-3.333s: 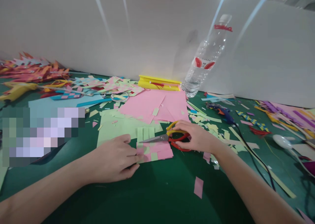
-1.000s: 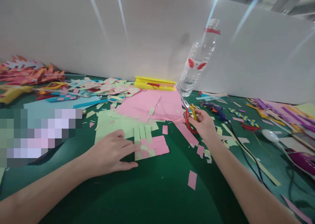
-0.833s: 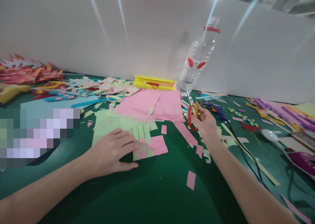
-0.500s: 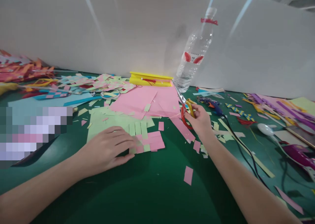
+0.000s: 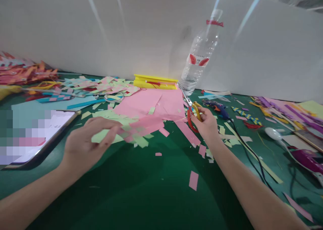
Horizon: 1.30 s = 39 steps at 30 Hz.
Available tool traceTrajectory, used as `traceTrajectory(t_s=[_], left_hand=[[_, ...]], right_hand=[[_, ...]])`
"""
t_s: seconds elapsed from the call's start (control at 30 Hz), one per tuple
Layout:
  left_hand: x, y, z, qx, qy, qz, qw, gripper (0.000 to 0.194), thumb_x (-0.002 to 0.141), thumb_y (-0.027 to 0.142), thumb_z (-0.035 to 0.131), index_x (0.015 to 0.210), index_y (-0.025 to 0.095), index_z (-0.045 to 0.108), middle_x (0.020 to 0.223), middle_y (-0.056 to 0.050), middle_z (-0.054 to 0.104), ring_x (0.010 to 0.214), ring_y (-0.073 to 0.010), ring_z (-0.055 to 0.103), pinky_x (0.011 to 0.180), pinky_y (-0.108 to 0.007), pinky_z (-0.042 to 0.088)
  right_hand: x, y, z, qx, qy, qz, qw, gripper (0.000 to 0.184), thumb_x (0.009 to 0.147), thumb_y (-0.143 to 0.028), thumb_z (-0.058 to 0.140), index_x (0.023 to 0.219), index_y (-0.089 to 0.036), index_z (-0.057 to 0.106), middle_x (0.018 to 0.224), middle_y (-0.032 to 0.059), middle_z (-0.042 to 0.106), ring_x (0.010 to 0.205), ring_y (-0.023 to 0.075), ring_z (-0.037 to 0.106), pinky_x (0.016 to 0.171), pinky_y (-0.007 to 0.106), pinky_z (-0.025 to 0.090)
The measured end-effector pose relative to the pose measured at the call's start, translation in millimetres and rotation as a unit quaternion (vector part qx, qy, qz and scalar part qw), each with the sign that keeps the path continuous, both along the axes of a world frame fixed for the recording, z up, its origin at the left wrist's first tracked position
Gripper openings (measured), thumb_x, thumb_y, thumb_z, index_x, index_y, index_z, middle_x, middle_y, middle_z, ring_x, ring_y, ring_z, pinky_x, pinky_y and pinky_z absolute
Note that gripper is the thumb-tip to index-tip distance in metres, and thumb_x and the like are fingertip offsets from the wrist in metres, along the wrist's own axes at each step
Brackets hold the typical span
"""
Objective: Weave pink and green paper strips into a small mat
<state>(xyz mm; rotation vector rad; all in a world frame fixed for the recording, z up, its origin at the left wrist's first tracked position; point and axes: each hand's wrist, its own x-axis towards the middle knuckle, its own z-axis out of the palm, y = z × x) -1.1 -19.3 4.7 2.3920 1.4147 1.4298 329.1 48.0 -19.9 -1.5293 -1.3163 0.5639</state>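
Between its thumb and fingers my left hand [image 5: 87, 142] pinches the edge of a woven piece of pink and green paper strips [image 5: 136, 130]. The piece is lifted off the table and smeared by motion. Scissors [image 5: 191, 110] with red and yellow handles sit in my right hand [image 5: 205, 122], fingers closed round the handles, blades pointing up and away. Behind the woven piece lie a pink sheet [image 5: 148, 102] and a light green sheet [image 5: 103, 135], the latter partly hidden by my left hand. Small pink scraps [image 5: 193, 180] lie on the green table.
A clear plastic bottle [image 5: 200, 56] leans by the grey wall, beside a folded yellow paper [image 5: 151, 81]. At left are a phone [image 5: 60, 122] and a heap of paper strips [image 5: 108, 85]. A blue glue gun [image 5: 222, 110] with a black cord and a white spoon [image 5: 274, 134] lie right.
My right hand has carried the scissors away from the woven paper to the right. My left hand, earlier flat on it, has just picked it up and turned it; small pink scraps now lie loose.
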Motion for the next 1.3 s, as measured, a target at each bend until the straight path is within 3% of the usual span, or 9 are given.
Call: traceTrajectory(t_s=[0.13,0.27,0.43,0.63,0.83,0.97,1.07,1.17,1.3], left_hand=[[-6.0,9.5,-1.1,-0.116,-0.157,0.063,0.979,0.027,0.087,0.037,0.052,0.068,0.023,0.065,0.095,-0.001,0.067,0.094,-0.0203,0.062,0.084,-0.034,0.049],[-8.9,21.6,-11.7,-0.268,-0.031,0.073,0.96,0.036,0.089,0.048,0.043,0.09,0.022,0.069,0.121,-0.006,0.06,0.115,-0.03,0.051,0.095,-0.051,0.041],[-9.7,23.7,-22.3,-0.157,0.119,0.025,0.98,0.038,0.096,0.042,0.036,0.122,0.021,0.054,0.127,-0.01,0.054,0.123,-0.0288,0.041,0.098,-0.049,0.037],[-8.4,19.6,-24.1,-0.121,0.223,0.003,0.967,0.03,0.097,0.042,0.036,0.107,0.025,0.059,0.115,-0.006,0.061,0.112,-0.0282,0.05,0.093,-0.049,0.036],[-8.0,21.2,-26.8,-0.122,0.238,-0.008,0.963,0.031,0.095,0.043,0.038,0.101,0.025,0.063,0.108,-0.004,0.064,0.106,-0.0282,0.053,0.09,-0.048,0.036],[-8.3,21.5,-25.8,-0.131,0.23,-0.025,0.964,0.03,0.095,0.044,0.04,0.099,0.026,0.063,0.105,-0.004,0.065,0.105,-0.0273,0.054,0.089,-0.046,0.037],[-8.2,21.3,-26.8,-0.146,0.245,-0.052,0.957,0.029,0.094,0.045,0.042,0.097,0.027,0.064,0.11,-0.003,0.064,0.105,-0.0261,0.055,0.09,-0.046,0.036],[-8.7,21.4,-26.8,-0.133,0.256,-0.06,0.956,0.028,0.095,0.039,0.04,0.093,0.024,0.063,0.118,-0.005,0.062,0.109,-0.0245,0.055,0.093,-0.044,0.036],[-11.1,24.8,-21.7,-0.101,0.28,-0.069,0.952,0.025,0.097,0.031,0.039,0.09,0.022,0.061,0.108,-0.003,0.067,0.102,-0.0207,0.059,0.096,-0.042,0.033]], right_hand=[[-1.3,-1.2,0.8,0.009,0.012,-0.005,1.0,0.051,0.069,-0.041,0.068,0.113,-0.018,0.053,0.092,0.0076,0.069,0.079,0.0231,0.068,0.064,0.034,0.054],[-0.2,0.2,-0.3,0.004,0.01,-0.009,1.0,0.05,0.069,-0.04,0.067,0.112,-0.018,0.054,0.089,0.0065,0.07,0.076,0.0226,0.068,0.062,0.034,0.053],[2.1,2.3,-1.8,-0.028,-0.051,-0.014,0.998,0.053,0.069,-0.044,0.066,0.113,-0.017,0.054,0.093,0.0084,0.068,0.075,0.0235,0.067,0.061,0.035,0.052],[-2.7,-5.2,0.7,-0.054,-0.218,-0.009,0.974,0.054,0.07,-0.049,0.065,0.112,-0.017,0.054,0.112,0.0128,0.063,0.089,0.0271,0.065,0.069,0.038,0.051],[-10.1,-15.7,7.7,-0.069,-0.362,0.036,0.929,0.041,0.082,-0.043,0.054,0.113,-0.016,0.054,0.117,0.0145,0.059,0.094,0.0289,0.062,0.071,0.039,0.049],[-8.4,-15.4,9.1,-0.039,-0.421,0.049,0.905,0.038,0.081,-0.042,0.057,0.108,-0.015,0.058,0.105,0.0136,0.064,0.103,0.0322,0.057,0.082,0.044,0.046],[-1.7,-10.4,10.1,-0.013,-0.392,0.046,0.919,0.04,0.079,-0.048,0.058,0.103,-0.016,0.06,0.096,0.0114,0.066,0.096,0.03,0.059,0.08,0.043,0.046],[13.4,-1.6,12.8,0.008,-0.322,0.0,0.947,0.043,0.079,-0.05,0.056,0.103,-0.015,0.06,0.093,0.011,0.066,0.085,0.0259,0.06,0.074,0.039,0.047],[45.0,11.2,15.2,0.025,-0.333,-0.128,0.934,0.037,0.081,-0.039,0.052,0.108,-0.015,0.057,0.1,0.0109,0.065,0.088,0.024,0.058,0.08,0.037,0.046]])
